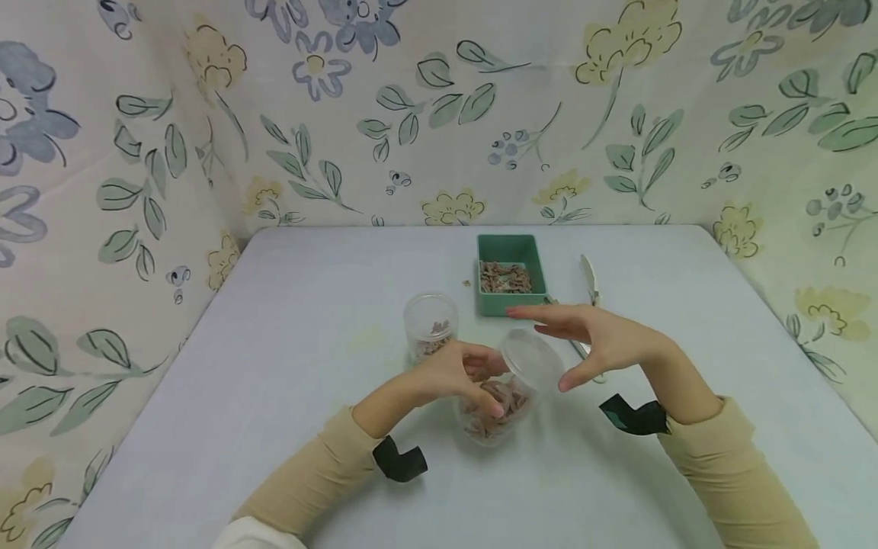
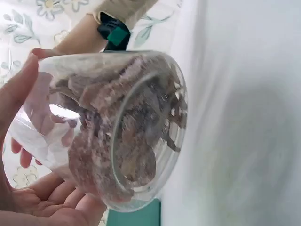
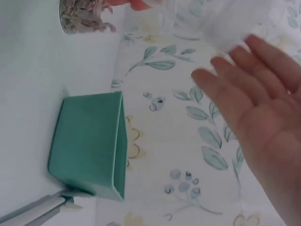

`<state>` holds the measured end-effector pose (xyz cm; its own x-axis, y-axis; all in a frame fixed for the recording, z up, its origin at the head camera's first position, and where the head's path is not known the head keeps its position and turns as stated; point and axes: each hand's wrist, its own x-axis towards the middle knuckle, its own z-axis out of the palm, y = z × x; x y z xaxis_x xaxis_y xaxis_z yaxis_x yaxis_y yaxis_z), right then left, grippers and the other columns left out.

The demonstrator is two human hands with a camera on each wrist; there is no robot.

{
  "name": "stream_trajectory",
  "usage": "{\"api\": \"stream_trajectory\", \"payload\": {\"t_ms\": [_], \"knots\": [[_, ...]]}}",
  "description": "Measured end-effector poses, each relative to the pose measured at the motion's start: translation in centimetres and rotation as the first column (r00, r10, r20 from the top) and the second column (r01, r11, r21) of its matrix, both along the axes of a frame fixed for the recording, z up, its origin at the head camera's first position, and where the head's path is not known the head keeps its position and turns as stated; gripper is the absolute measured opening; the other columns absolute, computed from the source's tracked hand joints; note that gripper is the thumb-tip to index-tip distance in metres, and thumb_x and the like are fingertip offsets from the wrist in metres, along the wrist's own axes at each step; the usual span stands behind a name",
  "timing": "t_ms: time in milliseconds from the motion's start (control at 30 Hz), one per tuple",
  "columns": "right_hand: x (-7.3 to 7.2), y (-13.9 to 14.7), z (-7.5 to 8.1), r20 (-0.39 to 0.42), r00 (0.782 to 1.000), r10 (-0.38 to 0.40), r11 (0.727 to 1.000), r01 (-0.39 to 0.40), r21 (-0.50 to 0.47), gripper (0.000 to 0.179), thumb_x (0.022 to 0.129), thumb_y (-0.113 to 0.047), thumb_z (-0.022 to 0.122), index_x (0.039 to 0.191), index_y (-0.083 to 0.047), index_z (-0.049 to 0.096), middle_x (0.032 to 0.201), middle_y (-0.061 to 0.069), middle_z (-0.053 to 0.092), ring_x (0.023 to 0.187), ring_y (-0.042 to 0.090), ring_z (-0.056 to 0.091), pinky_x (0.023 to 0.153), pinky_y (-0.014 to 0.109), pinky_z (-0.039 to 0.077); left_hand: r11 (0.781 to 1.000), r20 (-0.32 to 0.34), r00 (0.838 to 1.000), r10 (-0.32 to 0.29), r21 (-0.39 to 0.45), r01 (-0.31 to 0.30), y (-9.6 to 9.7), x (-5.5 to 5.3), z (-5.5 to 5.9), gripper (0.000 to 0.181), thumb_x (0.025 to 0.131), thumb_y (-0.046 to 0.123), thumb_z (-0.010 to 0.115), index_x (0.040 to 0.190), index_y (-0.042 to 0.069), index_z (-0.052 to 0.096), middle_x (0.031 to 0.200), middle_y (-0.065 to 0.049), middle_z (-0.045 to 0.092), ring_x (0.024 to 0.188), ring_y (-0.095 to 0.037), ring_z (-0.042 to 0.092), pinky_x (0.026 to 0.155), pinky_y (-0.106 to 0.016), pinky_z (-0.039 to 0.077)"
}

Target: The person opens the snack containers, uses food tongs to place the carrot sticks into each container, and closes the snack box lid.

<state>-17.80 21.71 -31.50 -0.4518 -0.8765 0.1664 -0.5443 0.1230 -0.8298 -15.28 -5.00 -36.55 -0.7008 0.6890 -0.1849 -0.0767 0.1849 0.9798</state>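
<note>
My left hand point(image 1: 466, 374) grips a clear plastic jar point(image 1: 490, 435), thumb on one side and fingers on the other. The jar leans to the right and holds crumpled pinkish-brown pieces point(image 2: 103, 113). At its upper end is a round, cloudy translucent top point(image 1: 531, 360). Close to the right of that top is my right hand point(image 1: 604, 339), its fingers extended and spread from the thumb, nothing held in it. In the right wrist view, the right palm point(image 3: 273, 117) shows, with fingertips just below the cloudy top.
Behind my left hand stands a second clear jar point(image 1: 430, 313) with similar pieces. A green rectangular box point(image 1: 511, 305) with brown bits stands farther back. Right of it lies a white-handled tool point(image 1: 590, 276); a long metal tool point(image 3: 37, 209) lies against the box, partly hidden by my right hand.
</note>
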Motion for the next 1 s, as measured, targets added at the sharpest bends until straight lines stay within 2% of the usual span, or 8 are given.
{"api": "stream_trajectory", "payload": {"t_ms": [67, 167, 300, 400, 567, 733, 833, 1000], "knots": [[-0.1, -0.2, -0.2, -0.02, 0.999, 0.029, 0.999, -0.03, -0.015, 0.08, 0.077, 0.002, 0.079, 0.145, 0.008, 0.036, 0.151, 0.01, 0.039, 0.138, 0.011, 0.036, 0.108, 0.026, 0.035, 1.0, 0.041, 0.999, -0.006, 0.016, 0.005, 0.0, 0.0, 0.2, 0.058, 0.073, -0.001, 0.081, 0.128, 0.004, 0.063, 0.123, -0.003, 0.066, 0.116, -0.014, 0.06, 0.103, -0.033, 0.043], [0.1, -0.7, -0.4, -0.026, 0.997, -0.071, 0.997, 0.072, 0.019, 0.073, 0.077, -0.003, 0.08, 0.14, 0.008, 0.044, 0.144, 0.013, 0.048, 0.13, 0.017, 0.046, 0.102, 0.026, 0.043, 0.999, 0.018, 0.999, 0.042, 0.001, -0.042, 0.2, 0.2, 0.2, 0.061, 0.074, 0.002, 0.081, 0.131, 0.004, 0.06, 0.127, -0.006, 0.063, 0.12, -0.017, 0.057, 0.102, -0.034, 0.044], [0.7, -1.6, -0.6, -0.051, 0.947, -0.317, 0.938, 0.321, 0.134, 0.069, 0.076, -0.015, 0.084, 0.132, 0.01, 0.052, 0.133, 0.023, 0.055, 0.118, 0.033, 0.057, 0.092, 0.039, 0.053, 0.98, -0.166, 0.975, 0.15, -0.104, -0.168, 0.6, 0.6, 0.0, 0.073, 0.071, 0.011, 0.087, 0.135, -0.001, 0.054, 0.135, -0.012, 0.057, 0.126, -0.029, 0.052, 0.102, -0.038, 0.045], [1.3, -2.0, -0.4, -0.092, 0.915, -0.393, 0.888, 0.404, 0.22, 0.073, 0.078, -0.025, 0.083, 0.133, 0.01, 0.051, 0.133, 0.024, 0.055, 0.115, 0.04, 0.058, 0.09, 0.049, 0.052, 0.964, -0.275, 0.945, 0.177, -0.147, -0.223, 0.7, 0.6, -0.3, 0.078, 0.068, 0.012, 0.089, 0.135, -0.005, 0.053, 0.136, -0.017, 0.056, 0.126, -0.034, 0.051, 0.101, -0.04, 0.045], [1.3, -1.1, 0.2, -0.102, 0.956, -0.276, 0.932, 0.292, 0.217, 0.086, 0.078, -0.026, 0.083, 0.145, 0.003, 0.038, 0.148, 0.022, 0.04, 0.129, 0.047, 0.042, 0.101, 0.061, 0.038, 0.986, -0.2, 0.974, 0.11, -0.104, -0.132, 0.0, 0.2, -0.5, 0.073, 0.069, 0.007, 0.087, 0.133, -0.004, 0.055, 0.133, -0.015, 0.059, 0.126, -0.029, 0.052, 0.104, -0.037, 0.043], [0.9, -0.9, -0.2, -0.047, 0.99, -0.13, 0.985, 0.134, 0.112, 0.079, 0.076, -0.008, 0.082, 0.142, 0.007, 0.042, 0.144, 0.023, 0.044, 0.132, 0.025, 0.044, 0.103, 0.045, 0.043, 0.997, -0.081, 0.996, 0.039, -0.066, -0.045, -0.3, -0.1, -0.5, 0.069, 0.07, 0.003, 0.085, 0.133, -0.001, 0.056, 0.132, -0.012, 0.06, 0.128, -0.025, 0.051, 0.106, -0.037, 0.041], [1.1, -1.4, -0.4, -0.061, 0.975, -0.213, 0.968, 0.219, 0.125, 0.07, 0.076, -0.013, 0.083, 0.134, 0.01, 0.051, 0.134, 0.025, 0.054, 0.12, 0.022, 0.056, 0.091, 0.036, 0.053, 0.994, -0.085, 0.994, 0.067, -0.083, -0.074, -0.2, 0.0, -0.6, 0.072, 0.068, 0.003, 0.086, 0.134, -0.003, 0.055, 0.134, -0.013, 0.058, 0.129, -0.026, 0.05, 0.107, -0.038, 0.04], [1.6, -2.0, -0.3, -0.105, 0.931, -0.35, 0.904, 0.365, 0.225, 0.07, 0.075, -0.029, 0.086, 0.126, 0.01, 0.058, 0.125, 0.023, 0.061, 0.107, 0.033, 0.064, 0.083, 0.044, 0.056, 0.978, -0.188, 0.976, 0.106, -0.157, -0.137, 0.1, 0.2, -0.9, 0.078, 0.064, 0.007, 0.09, 0.133, -0.003, 0.055, 0.135, -0.013, 0.057, 0.128, -0.027, 0.051, 0.105, -0.036, 0.042]]}}
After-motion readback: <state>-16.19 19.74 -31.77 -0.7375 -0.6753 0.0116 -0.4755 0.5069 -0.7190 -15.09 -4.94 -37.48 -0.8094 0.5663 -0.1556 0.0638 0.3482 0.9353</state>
